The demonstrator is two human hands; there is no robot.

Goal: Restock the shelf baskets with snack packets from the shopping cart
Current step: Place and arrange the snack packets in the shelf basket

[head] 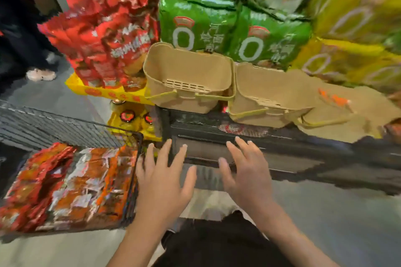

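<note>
Print on the green packs (196,26) blurs beyond reading. Two tan shelf baskets (186,80) sit side by side; left hand (162,182) and right hand (245,171) hover spread, gripping nothing.

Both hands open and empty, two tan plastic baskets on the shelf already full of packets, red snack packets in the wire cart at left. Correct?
Not quite: the head view shows the two tan plastic baskets empty. Left hand and right hand are open and empty; red snack packets fill the wire cart.

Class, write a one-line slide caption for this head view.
Both open hands hover before empty tan baskets; snack packets wait in cart.
</note>
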